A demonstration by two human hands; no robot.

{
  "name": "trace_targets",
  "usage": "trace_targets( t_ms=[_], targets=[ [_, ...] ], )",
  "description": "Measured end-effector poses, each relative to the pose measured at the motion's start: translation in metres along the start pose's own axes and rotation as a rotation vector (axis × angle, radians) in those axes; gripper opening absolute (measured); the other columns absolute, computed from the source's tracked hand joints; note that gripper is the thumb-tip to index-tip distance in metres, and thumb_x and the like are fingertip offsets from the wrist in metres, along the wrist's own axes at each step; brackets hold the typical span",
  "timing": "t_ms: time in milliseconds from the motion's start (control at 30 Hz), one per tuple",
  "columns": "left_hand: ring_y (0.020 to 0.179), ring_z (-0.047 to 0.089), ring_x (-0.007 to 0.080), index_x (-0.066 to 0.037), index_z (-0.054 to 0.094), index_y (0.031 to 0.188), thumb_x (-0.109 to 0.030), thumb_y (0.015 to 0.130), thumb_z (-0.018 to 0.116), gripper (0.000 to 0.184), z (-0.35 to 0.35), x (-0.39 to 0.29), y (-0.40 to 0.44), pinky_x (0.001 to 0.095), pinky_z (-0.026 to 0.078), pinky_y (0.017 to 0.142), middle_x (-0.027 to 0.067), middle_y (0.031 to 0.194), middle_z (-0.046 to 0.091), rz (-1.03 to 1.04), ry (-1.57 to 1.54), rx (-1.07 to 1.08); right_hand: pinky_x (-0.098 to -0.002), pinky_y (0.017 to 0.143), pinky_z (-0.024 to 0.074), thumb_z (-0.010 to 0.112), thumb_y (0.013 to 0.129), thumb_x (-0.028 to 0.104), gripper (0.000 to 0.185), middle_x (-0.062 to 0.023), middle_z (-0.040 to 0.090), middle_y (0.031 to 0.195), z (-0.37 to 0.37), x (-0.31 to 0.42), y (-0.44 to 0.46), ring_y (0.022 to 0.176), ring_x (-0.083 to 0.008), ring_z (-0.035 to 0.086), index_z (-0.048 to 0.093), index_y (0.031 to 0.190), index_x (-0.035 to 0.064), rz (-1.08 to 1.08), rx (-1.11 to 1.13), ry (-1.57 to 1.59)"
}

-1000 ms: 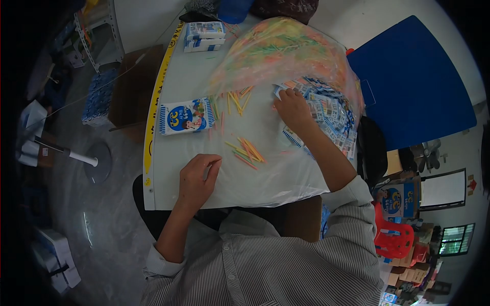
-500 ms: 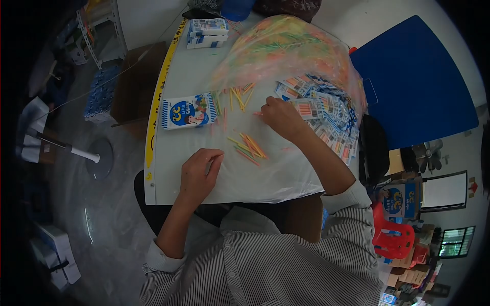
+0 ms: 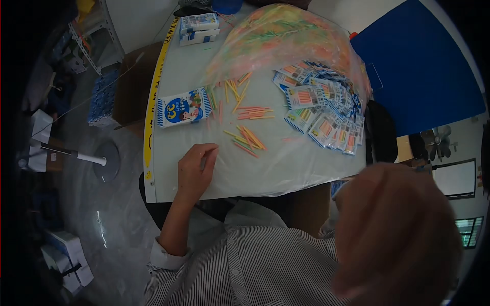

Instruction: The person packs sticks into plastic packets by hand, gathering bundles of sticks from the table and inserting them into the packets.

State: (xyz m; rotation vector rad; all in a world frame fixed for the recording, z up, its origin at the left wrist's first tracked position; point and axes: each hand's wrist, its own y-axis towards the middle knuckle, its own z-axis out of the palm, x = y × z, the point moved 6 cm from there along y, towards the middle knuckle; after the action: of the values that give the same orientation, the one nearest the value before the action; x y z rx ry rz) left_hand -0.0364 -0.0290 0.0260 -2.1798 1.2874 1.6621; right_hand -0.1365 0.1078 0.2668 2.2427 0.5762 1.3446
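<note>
My left hand [image 3: 197,166] rests at the table's near edge, fingers curled together; whether it holds anything is hidden. Close to the camera, my right hand [image 3: 395,232] is large and blurred, its fingers not readable. Thin coloured sticks lie in small groups mid-table: a yellow group [image 3: 235,92], a pink and yellow group [image 3: 255,112] and a mixed group [image 3: 246,140]. A blue and white packet [image 3: 184,108] lies at the left beside more sticks. Several small packets [image 3: 326,104] are fanned out at the right.
A large clear bag of coloured sticks [image 3: 291,41] covers the back of the table [image 3: 168,188]. Stacked packets [image 3: 199,28] stand at the back left. A blue chair back [image 3: 418,71] is at the right, an open cardboard box [image 3: 135,81] at the left.
My right hand has left the middle of the table and come up close to the camera at the lower right. A pink and yellow stick group now shows where it was. My left hand barely moved.
</note>
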Motion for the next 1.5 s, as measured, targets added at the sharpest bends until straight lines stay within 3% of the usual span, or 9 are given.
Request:
trace_targets(
  t_ms=[33, 467, 667, 867, 1033, 1200, 1367, 1433, 1500],
  targets=[
    [0.068, 0.059, 0.0216, -0.001, 0.056, 0.085, -0.002, 0.075, 0.057, 0.01, -0.001, -0.001, -0.001, 0.0276, 0.046, 0.06, 0.011, 0.078, 0.058, 0.006, 0.014, -0.003, -0.0245, 0.051, 0.0429, 0.055, 0.076, 0.009, 0.008, -0.0075, 0.058, 0.067, 0.012, -0.038, -0.012, 0.057, -0.0146, 0.056, 0.056, 0.077, 0.0015, 0.005, -0.014, 0.005],
    [0.07, 0.059, 0.023, -0.001, 0.057, 0.083, -0.002, 0.074, 0.058, 0.009, -0.005, -0.016, 0.007, 0.0279, 0.046, 0.061, 0.0116, 0.077, 0.058, 0.02, 0.131, 0.014, -0.0241, 0.052, 0.0425, 0.055, 0.077, 0.009, 0.008, -0.0072, 0.057, 0.07, 0.006, 0.004, -0.056, 0.059, -0.0143, 0.055, 0.056, 0.079, 0.0013, -0.147, -0.063, -0.031],
    [0.073, 0.057, 0.026, -0.001, 0.058, 0.083, -0.006, 0.074, 0.058, 0.01, 0.03, -0.04, 0.047, 0.0322, 0.045, 0.067, 0.0118, 0.077, 0.058, 0.207, 0.173, 0.105, -0.0239, 0.052, 0.0423, 0.055, 0.077, 0.009, 0.008, -0.0071, 0.057, 0.072, -0.005, 0.003, -0.081, 0.06, -0.0141, 0.055, 0.056, 0.079, 0.0012, -0.106, -0.119, -0.024],
    [0.084, 0.051, 0.0264, 0.001, 0.056, 0.086, -0.014, 0.072, 0.057, 0.021, 0.089, -0.029, 0.083, 0.0344, 0.042, 0.073, 0.0123, 0.086, 0.054, 0.408, 0.475, 0.206, -0.0237, 0.053, 0.0421, 0.054, 0.078, 0.009, 0.008, -0.007, 0.057, 0.073, -0.022, 0.002, -0.106, 0.061, -0.0139, 0.054, 0.056, 0.08, 0.0011, -0.059, -0.205, -0.052],
    [0.074, 0.049, 0.0237, 0.0, 0.052, 0.079, -0.009, 0.07, 0.05, 0.013, 0.123, -0.02, 0.086, 0.0333, 0.043, 0.063, 0.0105, 0.077, 0.048, 0.503, 0.886, 0.472, -0.0235, 0.053, 0.042, 0.054, 0.078, 0.009, 0.008, -0.0069, 0.057, 0.074, -0.037, -0.001, -0.125, 0.062, -0.0138, 0.054, 0.056, 0.08, 0.001, 0.001, -0.292, -0.077],
    [0.069, 0.05, 0.022, -0.002, 0.049, 0.077, -0.008, 0.069, 0.048, 0.01, 0.131, -0.017, 0.085, 0.0308, 0.043, 0.054, 0.0099, 0.077, 0.048, 0.557, 0.952, 0.464, -0.0233, 0.054, 0.0419, 0.054, 0.079, 0.009, 0.009, -0.0068, 0.057, 0.076, -0.051, -0.002, -0.144, 0.063, -0.0137, 0.054, 0.056, 0.081, 0.0009, 0.045, -0.353, -0.041],
    [0.068, 0.051, 0.0235, -0.002, 0.047, 0.079, -0.007, 0.069, 0.048, 0.011, 0.124, -0.024, 0.074, 0.0313, 0.044, 0.052, 0.0106, 0.077, 0.048, 0.58, 0.93, 0.432, -0.0232, 0.054, 0.0417, 0.054, 0.079, 0.009, 0.009, -0.0067, 0.057, 0.077, -0.045, -0.051, -0.088, 0.063, -0.0135, 0.053, 0.056, 0.081, 0.0008, 0.072, -0.341, -0.015],
    [0.072, 0.053, 0.0243, -0.002, 0.045, 0.082, -0.006, 0.071, 0.047, 0.012, 0.112, -0.024, 0.071, 0.0326, 0.044, 0.054, 0.0121, 0.078, 0.049, 0.502, 0.803, 0.437, -0.0275, 0.055, 0.0432, 0.055, 0.077, 0.008, 0.005, -0.0062, 0.056, 0.074, -0.046, -0.134, -0.102, 0.066, -0.0193, 0.054, 0.058, 0.079, 0.0039, 0.483, -0.302, -0.421],
    [0.073, 0.054, 0.0244, -0.001, 0.044, 0.084, -0.007, 0.075, 0.045, 0.01, 0.099, -0.021, 0.074, 0.0325, 0.044, 0.054, 0.013, 0.079, 0.05, 0.404, 0.751, 0.442, -0.0314, 0.059, 0.0457, 0.057, 0.072, 0.002, 0.009, -0.0068, 0.055, 0.079, -0.041, -0.182, -0.116, 0.072, -0.0203, 0.056, 0.058, 0.081, 0.0037, 0.439, -0.144, -0.772]
  ],
)
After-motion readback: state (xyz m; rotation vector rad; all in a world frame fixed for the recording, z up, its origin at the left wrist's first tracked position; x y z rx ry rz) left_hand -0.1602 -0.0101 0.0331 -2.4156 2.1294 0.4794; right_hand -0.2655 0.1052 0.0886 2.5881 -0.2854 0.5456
